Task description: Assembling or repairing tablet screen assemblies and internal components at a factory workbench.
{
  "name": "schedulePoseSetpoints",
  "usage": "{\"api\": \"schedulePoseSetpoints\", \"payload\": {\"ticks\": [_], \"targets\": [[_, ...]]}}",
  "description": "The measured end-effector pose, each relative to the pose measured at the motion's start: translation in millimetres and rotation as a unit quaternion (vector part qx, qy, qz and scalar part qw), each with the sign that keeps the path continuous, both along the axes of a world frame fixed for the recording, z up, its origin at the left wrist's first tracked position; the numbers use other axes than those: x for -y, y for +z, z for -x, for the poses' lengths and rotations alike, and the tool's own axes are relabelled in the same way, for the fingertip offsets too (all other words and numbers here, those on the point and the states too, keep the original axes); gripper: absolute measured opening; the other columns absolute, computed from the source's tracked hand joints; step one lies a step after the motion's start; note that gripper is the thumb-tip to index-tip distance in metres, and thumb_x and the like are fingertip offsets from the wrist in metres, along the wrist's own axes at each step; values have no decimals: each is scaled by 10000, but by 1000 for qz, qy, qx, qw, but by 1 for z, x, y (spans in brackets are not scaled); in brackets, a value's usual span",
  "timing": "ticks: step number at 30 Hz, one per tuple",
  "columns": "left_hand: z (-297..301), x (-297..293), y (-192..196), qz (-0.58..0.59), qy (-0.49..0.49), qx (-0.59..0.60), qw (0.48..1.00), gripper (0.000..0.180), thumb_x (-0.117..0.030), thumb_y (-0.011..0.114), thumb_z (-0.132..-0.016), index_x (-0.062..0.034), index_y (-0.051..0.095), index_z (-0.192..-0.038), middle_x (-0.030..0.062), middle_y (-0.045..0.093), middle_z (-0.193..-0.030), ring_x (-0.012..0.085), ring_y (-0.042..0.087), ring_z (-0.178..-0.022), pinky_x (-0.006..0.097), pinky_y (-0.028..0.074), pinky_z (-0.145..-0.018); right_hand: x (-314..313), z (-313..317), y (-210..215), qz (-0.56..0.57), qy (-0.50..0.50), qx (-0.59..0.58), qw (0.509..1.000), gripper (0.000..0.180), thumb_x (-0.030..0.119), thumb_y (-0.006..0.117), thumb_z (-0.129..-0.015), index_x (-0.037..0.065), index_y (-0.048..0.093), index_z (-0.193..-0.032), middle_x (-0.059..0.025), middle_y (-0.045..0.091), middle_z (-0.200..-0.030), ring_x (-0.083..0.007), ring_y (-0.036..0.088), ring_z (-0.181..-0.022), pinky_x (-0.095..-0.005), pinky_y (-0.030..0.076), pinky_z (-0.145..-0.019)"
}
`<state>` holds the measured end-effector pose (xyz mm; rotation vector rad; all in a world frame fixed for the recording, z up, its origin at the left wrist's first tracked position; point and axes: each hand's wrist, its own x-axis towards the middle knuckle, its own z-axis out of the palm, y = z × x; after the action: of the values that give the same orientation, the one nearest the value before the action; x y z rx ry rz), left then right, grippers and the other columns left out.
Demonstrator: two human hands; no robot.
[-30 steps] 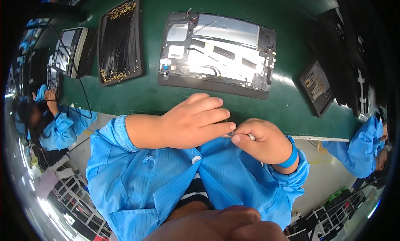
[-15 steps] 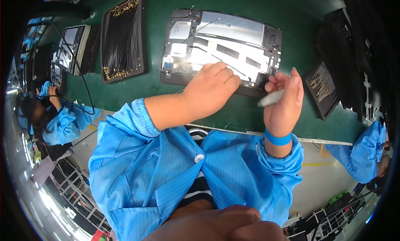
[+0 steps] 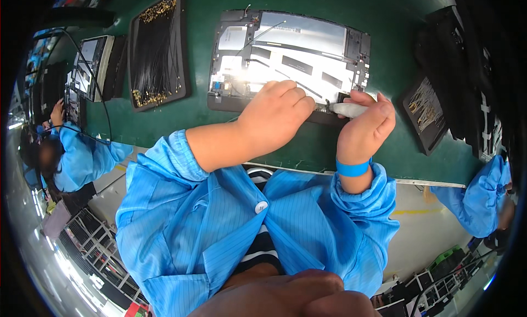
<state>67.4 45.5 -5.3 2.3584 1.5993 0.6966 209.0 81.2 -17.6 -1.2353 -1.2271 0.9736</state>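
Note:
An opened tablet-like device lies on the green table before me, silver and white inside with a black frame. A thin black cable slants loosely across its upper left part. My left hand rests over the lower edge, its fingers curled in and their tips hidden beneath it. Close by, my right hand is bent over the lower right corner with curled fingers. A white tapered cover, which looks like a finger cot on my thumb, points toward the left hand. What lies between the fingertips is too small to tell.
Left of the device, a black tray holds thin black cables with gold ends. Another tray of cables stands right, beside stacked dark parts. More devices stand far left. Co-workers in blue sleeves sit both sides.
My right hand has moved left and slightly up, bringing the white cover onto the device's lower right edge. The left hand has hardly moved. The co-worker at left has raised a hand.

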Motion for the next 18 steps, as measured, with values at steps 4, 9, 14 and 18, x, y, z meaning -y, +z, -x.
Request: {"api": "schedulePoseSetpoints", "payload": {"ticks": [4,9,14,18], "targets": [[1,0,0,8,0,-9,1000,147,-55,549,-619,-57,530,-765,65,527,-747,228,498,-766,331,394,-653,-4,-4,0,9,-49,1,999,436,376,290,-873,-21,294,-1051,-149,542,-796,-193,527,-619,-273,432,-493],[0,0,2,15,-5,-17,1000,144,-64,555,-625,-50,527,-766,66,527,-747,228,498,-763,332,394,-645,-2,-6,-1,2,-72,25,997,463,401,280,-869,-23,286,-1056,-150,539,-794,-200,527,-617,-277,432,-490],[2,0,-1,14,-3,3,1000,136,-63,557,-632,-46,530,-764,72,527,-748,228,498,-763,330,397,-650,3,1,1,0,9,-5,1000,435,391,293,-869,-11,301,-1036,-150,540,-785,-191,527,-622,-276,433,-489],[1,0,2,15,-1,-2,1000,142,-60,555,-627,-43,532,-766,73,526,-752,229,498,-764,330,398,-655,1,-1,1,13,27,-13,999,404,371,295,-873,-4,308,-1023,-149,542,-786,-185,525,-623,-271,433,-494]]}}
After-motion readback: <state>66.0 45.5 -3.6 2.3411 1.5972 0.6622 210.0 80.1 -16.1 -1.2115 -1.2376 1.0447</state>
